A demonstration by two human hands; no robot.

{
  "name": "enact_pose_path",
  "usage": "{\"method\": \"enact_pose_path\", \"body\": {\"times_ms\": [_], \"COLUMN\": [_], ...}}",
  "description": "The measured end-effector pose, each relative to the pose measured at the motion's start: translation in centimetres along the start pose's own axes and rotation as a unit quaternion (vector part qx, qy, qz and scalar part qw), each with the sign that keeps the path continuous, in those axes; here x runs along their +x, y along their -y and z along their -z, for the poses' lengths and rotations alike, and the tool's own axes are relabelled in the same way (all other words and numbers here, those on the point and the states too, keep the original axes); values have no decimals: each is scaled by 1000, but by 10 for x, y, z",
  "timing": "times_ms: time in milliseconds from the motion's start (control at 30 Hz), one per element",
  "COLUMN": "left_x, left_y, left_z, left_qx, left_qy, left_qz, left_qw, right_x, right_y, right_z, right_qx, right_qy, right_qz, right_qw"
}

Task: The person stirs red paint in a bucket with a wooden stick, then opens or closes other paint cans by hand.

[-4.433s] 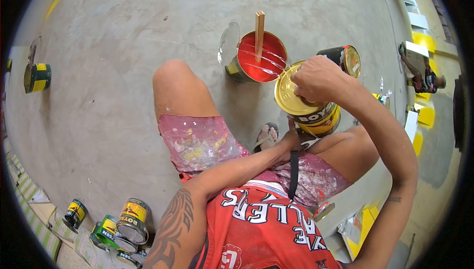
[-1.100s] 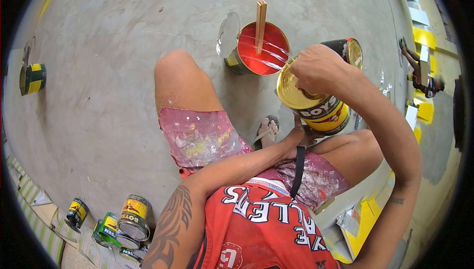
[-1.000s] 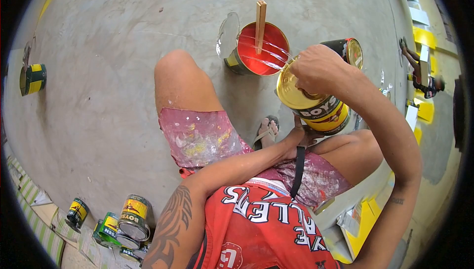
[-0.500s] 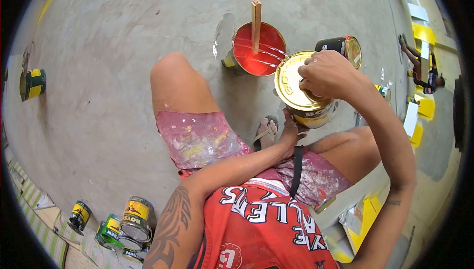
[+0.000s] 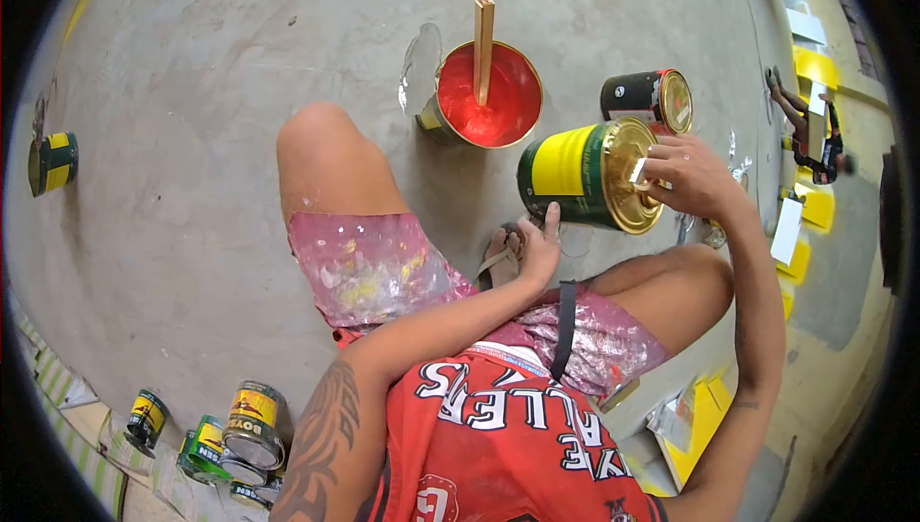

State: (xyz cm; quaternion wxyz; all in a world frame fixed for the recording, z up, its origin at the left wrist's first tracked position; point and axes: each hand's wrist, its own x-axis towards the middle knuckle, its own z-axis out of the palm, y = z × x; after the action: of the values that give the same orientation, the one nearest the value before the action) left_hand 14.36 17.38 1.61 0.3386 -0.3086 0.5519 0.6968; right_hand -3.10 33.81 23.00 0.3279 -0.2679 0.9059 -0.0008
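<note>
A green and yellow paint can (image 5: 563,162) is tipped on its side between my hands, its gold lid end turned right. My right hand (image 5: 692,177) has its fingers curled at the gold lid end, gripping there. Against the lower side of the can rests my left hand (image 5: 540,249), thumb up along the wall, the other fingers partly hidden. Just left of the can stands an open can of red paint (image 5: 513,105), with a wooden stick (image 5: 483,52) standing in it.
Behind my right hand is a black and red can (image 5: 632,98). One green can (image 5: 57,163) lies far left. Several cans (image 5: 257,412) are grouped at the lower left. Yellow and white panels (image 5: 816,208) line the right side, where another person (image 5: 826,139) is seen.
The held can has gone from nearly upright, lid facing up, to tipped on its side. My left hand has shifted slightly left, and the right hand has moved right and down with the lid end.
</note>
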Motion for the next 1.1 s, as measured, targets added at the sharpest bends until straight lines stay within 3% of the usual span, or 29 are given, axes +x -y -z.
{"method": "enact_pose_path", "body": {"times_ms": [33, 133, 233, 267, 300, 367, 400, 433, 467, 500, 567, 633, 700, 767, 833, 867, 933, 967, 1000, 1033, 1100], "left_x": [3, 17, 52, 47, 43, 41, 43, 46, 47, 42, 28, 32, 36, 38, 26, 31, 44, 52, 61, 72, 94], "left_y": [2, -4, 70, 58, 45, 18, 3, -15, -31, -58, -111, -133, -160, -186, -229, -232, -227, -223, -215, -206, -185], "left_z": [0, 9, 1, 8, 13, 21, 23, 25, 28, 32, 50, 72, 99, 136, 139, 141, 145, 145, 152, 149, 144], "left_qx": [0, 6, 54, 68, 74, 85, 88, 226, 355, 359, 554, 534, 576, 561, 581, 583, 484, 486, 489, 490, 465], "left_qy": [0, 121, 116, 148, 146, 259, 256, 320, 371, 363, 399, 376, 304, 173, 63, 58, -57, -61, -76, -95, -97], "left_qz": [-2, 52, 48, 86, 84, 88, 86, -31, -144, -148, -280, -262, -270, -309, -236, -237, -281, -284, -353, -424, -428], "left_qw": [1000, 991, 991, 983, 983, 958, 959, 920, 846, 847, 675, 710, 710, 748, 776, 775, 827, 824, 794, 756, 769], "right_x": [-8, -25, -31, -33, -36, -42, -44, -46, -50, -55, -68, -76, -86, -91, -97, -99, -96, -92, -85, -72, -34], "right_y": [-3, -14, -26, -33, -42, -56, -64, -69, -73, -80, -93, -106, -117, -118, -131, -137, -143, -145, -135, -132, -104], "right_z": [-3, -28, -53, -63, -74, -93, -101, -106, -111, -118, -132, -140, -152, -159, -162, -163, -156, -150, -138, -126, -81], "right_qx": [-1, 1, 21, 24, 27, 29, 38, 44, 51, 49, 88, 105, 105, 110, 114, 160, 206, 196, 185, 145, 128], "right_qy": [-2, 22, 43, 36, 52, 56, 73, 86, 105, 97, 87, 92, 92, 105, 111, 133, 151, 159, 171, 103, -33], "right_qz": [0, -37, -58, -58, -79, -98, -115, -131, -157, -151, -186, -187, -194, -217, -234, -243, -246, -250, -257, -229, -173], "right_qw": [1000, 999, 997, 997, 995, 993, 990, 987, 981, 983, 975, 972, 971, 964, 959, 947, 935, 935, 933, 957, 976]}}
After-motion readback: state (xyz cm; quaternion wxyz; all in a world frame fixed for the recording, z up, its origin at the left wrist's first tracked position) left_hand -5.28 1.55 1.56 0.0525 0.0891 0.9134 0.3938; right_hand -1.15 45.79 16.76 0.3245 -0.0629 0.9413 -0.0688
